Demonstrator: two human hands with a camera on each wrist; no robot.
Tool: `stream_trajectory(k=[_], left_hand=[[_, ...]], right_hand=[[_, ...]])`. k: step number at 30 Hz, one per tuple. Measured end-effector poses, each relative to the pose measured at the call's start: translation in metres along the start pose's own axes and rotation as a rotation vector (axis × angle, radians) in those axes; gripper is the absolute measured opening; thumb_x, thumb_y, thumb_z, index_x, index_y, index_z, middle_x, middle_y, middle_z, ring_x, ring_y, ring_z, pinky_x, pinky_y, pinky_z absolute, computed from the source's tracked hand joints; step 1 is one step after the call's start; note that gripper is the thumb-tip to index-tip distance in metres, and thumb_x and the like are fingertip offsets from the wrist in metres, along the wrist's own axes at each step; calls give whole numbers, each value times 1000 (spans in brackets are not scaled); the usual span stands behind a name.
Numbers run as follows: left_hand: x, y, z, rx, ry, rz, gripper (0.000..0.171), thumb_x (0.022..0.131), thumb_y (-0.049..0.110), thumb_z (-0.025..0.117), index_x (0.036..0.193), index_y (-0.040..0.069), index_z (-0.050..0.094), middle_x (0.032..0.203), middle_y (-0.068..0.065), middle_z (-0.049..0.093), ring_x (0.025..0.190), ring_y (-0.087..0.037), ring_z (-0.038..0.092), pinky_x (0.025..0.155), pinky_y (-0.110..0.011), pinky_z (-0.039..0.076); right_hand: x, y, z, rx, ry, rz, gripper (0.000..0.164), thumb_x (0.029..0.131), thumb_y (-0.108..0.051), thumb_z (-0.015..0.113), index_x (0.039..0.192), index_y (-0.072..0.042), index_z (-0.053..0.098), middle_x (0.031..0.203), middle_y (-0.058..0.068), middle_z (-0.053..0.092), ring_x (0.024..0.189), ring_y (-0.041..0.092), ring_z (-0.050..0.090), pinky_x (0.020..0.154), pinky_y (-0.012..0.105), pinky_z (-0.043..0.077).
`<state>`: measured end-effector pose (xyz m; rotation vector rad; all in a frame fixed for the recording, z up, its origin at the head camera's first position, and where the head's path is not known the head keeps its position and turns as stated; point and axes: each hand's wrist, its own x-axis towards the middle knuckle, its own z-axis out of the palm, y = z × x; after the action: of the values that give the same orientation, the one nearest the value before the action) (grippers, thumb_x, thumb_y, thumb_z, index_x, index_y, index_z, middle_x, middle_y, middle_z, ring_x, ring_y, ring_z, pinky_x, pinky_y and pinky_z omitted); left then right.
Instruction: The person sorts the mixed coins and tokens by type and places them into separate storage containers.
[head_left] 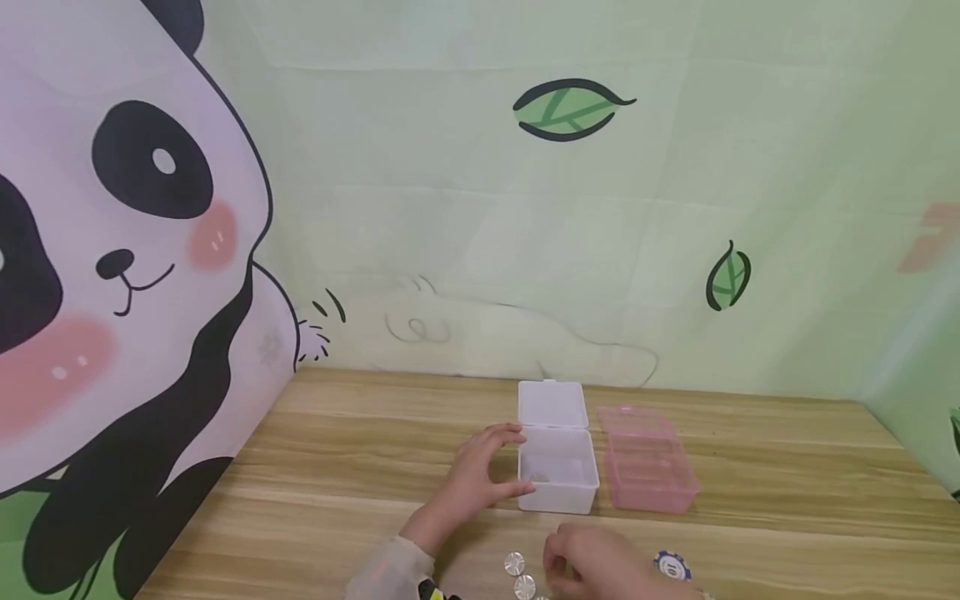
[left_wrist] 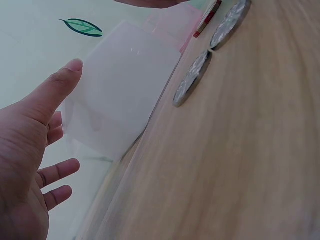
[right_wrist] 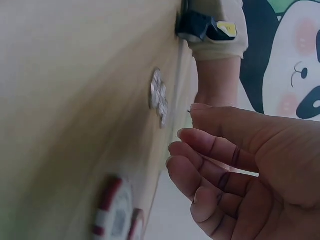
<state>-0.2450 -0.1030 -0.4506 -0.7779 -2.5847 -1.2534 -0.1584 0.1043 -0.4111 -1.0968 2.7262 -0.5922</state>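
Observation:
My left hand (head_left: 480, 471) spreads around the left side of an open white plastic box (head_left: 558, 497), its fingertips at the rim and its thumb by the front corner. A silver disc (head_left: 539, 477) lies inside that box. In the left wrist view the thumb and fingers (left_wrist: 59, 172) are extended beside the box wall. My right hand (head_left: 596, 562), blurred, hovers in front of the box with its fingers loosely curled. In the right wrist view its thumb and fingertips are apart. Several silver discs (head_left: 514, 564) lie on the table left of it.
An open pink translucent box (head_left: 651, 492) stands right of the white one. A blue and white poker chip (head_left: 672, 566) lies right of my right hand; red and white chips (right_wrist: 119, 212) show in the right wrist view. A panda-print cloth (head_left: 465, 208) hangs behind the wooden table (head_left: 360, 442).

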Motion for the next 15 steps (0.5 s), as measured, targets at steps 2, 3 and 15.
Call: stream_trajectory(k=[2, 3, 15], left_hand=[[0, 0, 0, -2, -2, 2, 59, 75, 34, 80, 125, 15, 56, 143, -3, 51, 136, -28, 43, 110, -61, 27], [0, 0, 0, 1, -3, 3, 59, 75, 34, 80, 126, 15, 56, 143, -3, 51, 136, -28, 43, 110, -60, 28], [0, 0, -1, -1, -10, -14, 60, 75, 35, 80, 126, 15, 56, 144, -2, 50, 137, -27, 42, 112, -60, 26]], right_hand=[[0, -1, 4, -15, -16, -1, 6, 81, -20, 72, 80, -18, 66, 77, -15, 55, 66, -7, 45, 59, 16, 42], [0, -1, 6, -32, -24, -3, 7, 81, -22, 72, 81, -18, 67, 77, -14, 56, 67, -6, 45, 59, 16, 42], [3, -2, 19, -49, -95, 16, 14, 78, -28, 76, 83, -17, 68, 78, -10, 57, 67, -4, 48, 59, 18, 45]])
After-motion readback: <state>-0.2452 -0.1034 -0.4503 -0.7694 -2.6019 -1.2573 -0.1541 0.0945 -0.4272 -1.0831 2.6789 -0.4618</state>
